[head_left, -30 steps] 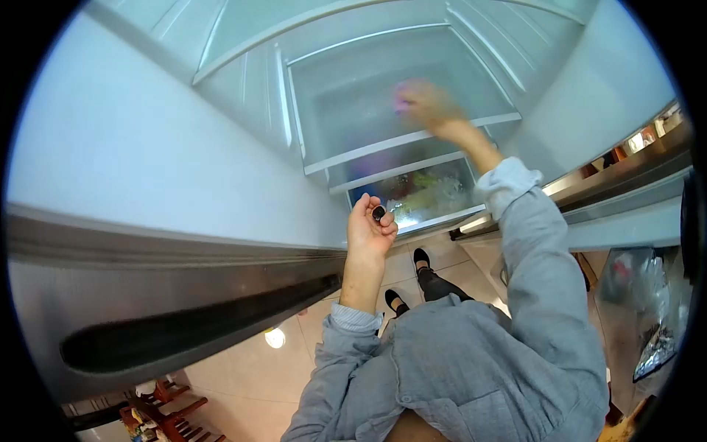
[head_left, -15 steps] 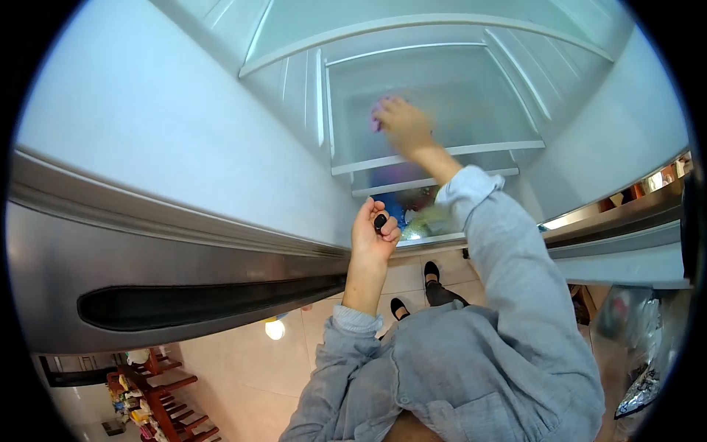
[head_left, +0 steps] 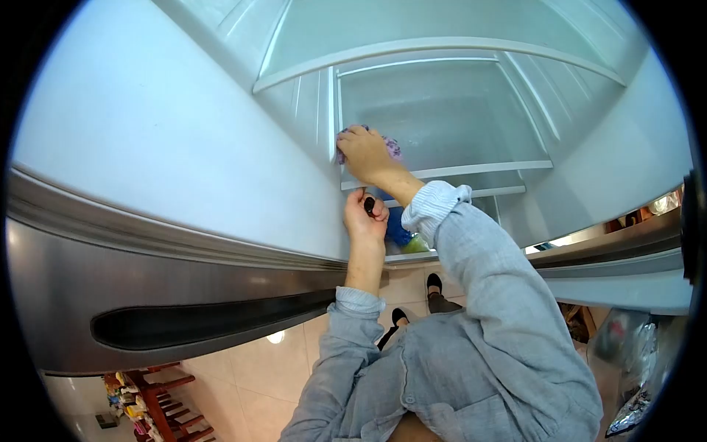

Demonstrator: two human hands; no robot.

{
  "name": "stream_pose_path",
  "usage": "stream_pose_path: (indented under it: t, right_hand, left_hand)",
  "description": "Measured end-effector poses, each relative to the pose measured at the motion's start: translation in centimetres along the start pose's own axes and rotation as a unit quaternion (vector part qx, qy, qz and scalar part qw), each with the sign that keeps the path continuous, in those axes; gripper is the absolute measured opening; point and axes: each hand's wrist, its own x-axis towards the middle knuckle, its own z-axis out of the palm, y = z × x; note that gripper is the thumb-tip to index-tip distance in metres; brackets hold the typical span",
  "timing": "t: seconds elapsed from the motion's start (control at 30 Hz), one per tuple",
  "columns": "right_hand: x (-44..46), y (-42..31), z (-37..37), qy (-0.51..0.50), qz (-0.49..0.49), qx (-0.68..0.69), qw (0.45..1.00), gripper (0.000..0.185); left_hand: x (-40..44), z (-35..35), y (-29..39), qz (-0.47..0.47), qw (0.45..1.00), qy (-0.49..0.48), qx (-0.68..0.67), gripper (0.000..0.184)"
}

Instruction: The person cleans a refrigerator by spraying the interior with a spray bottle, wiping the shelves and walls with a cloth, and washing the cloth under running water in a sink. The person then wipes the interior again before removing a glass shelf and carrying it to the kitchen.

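The left hand (head_left: 364,221) was curled, palm up, around a small black object (head_left: 369,206). The part that showed was oval, its longer way roughly along the forearm; the fingers hid the rest, so its full length could not be told. Just beyond, the right hand (head_left: 370,155) reached across, fingers bent over a crumpled purple cloth (head_left: 393,146), gripping it at the left front of the shelf (head_left: 456,118). The cloth lay beneath the hand and stuck out on both sides, its wider spread running left to right; its middle was covered. Farther down, a blue thing (head_left: 398,230) was partly blocked by the left hand and right sleeve (head_left: 436,206), its shape unclear.
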Motion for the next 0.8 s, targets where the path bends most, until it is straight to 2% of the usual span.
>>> stream_pose_path:
  t: [0.03, 0.13, 0.23, 0.3, 0.33, 0.4, 0.47, 0.57, 0.67, 0.73, 0.8]
  right_hand:
    - [-0.5, -0.5, 0.0, 0.009, -0.014, -0.025, 1.0, 0.016]
    - [-2.0, -0.4, -2.7, -0.142, -0.07, 0.034, 0.987, 0.011]
    - [-3.9, 0.6, -5.4, -0.164, -0.084, 0.052, 0.982, 0.007]
    - [-5.2, 2.6, -6.0, -0.146, 0.025, 0.021, 0.989, 0.008]
    - [-5.8, 3.9, -6.3, -0.136, 0.079, 0.005, 0.987, 0.008]
    - [-6.7, 7.7, -7.6, -0.048, 0.075, -0.01, 0.996, 0.01]
    - [-7.0, 10.6, -9.1, 0.088, 0.086, -0.007, 0.992, 0.009]
    - [-6.8, 15.3, -8.7, 0.167, 0.042, -0.07, 0.983, 0.009]
    - [-7.7, 11.2, -6.9, 0.136, 0.048, -0.088, 0.986, 0.008]
    - [-8.4, 5.5, -7.5, -0.021, 0.094, -0.089, 0.991, 0.007]
    - [-12.0, 0.6, -8.1, 0.125, 0.028, 0.018, 0.992, 0.008]
  left_hand:
    - [-0.1, 0.1, 0.0, -0.001, 1.0, 0.0, -0.013, 0.012]
    - [0.1, 0.4, 0.1, 0.001, 0.999, -0.011, -0.039, 0.012]
    - [-0.3, -0.1, 0.0, 0.007, 0.999, -0.037, -0.033, 0.01]
    - [-0.8, -0.2, 0.4, 0.001, 0.997, -0.069, -0.018, 0.01]
    - [-0.8, -0.2, 0.6, 0.003, 0.996, -0.087, 0.004, 0.017]
    - [-0.6, 0.2, 0.8, -0.005, 0.998, -0.054, 0.032, 0.018]
    - [-0.3, 0.3, 0.8, -0.023, 0.998, -0.036, 0.055, 0.022]
    - [0.5, 1.0, 0.2, -0.051, 0.995, -0.039, 0.08, 0.027]
    - [1.4, 1.6, -0.7, -0.053, 0.992, -0.043, 0.106, 0.029]
    - [1.9, 2.0, -0.9, -0.026, 0.99, -0.03, 0.134, 0.029]
    - [1.7, 2.5, -0.8, -0.012, 0.987, -0.013, 0.161, 0.03]
